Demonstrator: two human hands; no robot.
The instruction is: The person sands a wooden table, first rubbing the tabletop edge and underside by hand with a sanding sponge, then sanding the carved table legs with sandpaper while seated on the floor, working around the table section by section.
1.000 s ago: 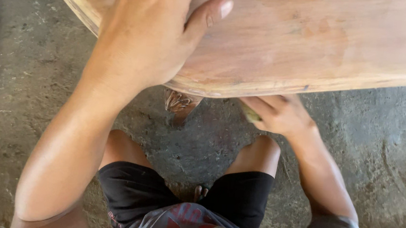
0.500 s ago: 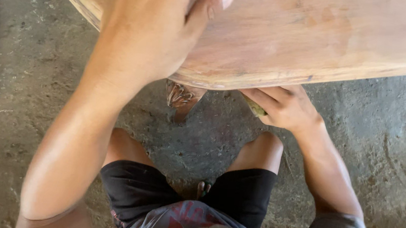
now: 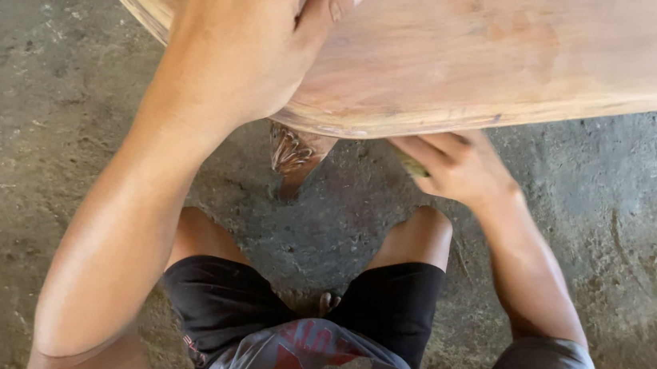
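1. Sanding step, I judge: my left hand (image 3: 245, 48) lies spread flat atop the wooden surface (image 3: 517, 58).
2. My right hand (image 3: 451, 164), below its edge, pinches a yellowish pad (image 3: 413, 165); next needs steady pressure.

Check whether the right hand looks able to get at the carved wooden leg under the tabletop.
Probably yes. The right hand is at the tabletop's underside edge, beside the carved leg, with only open floor between them. It already holds something yellowish, though.

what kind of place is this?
Probably a small woodworking or furniture workshop: an unfinished bare-wood tabletop with a carved leg stands on a rough, dusty concrete floor, and both hands work at its edge.
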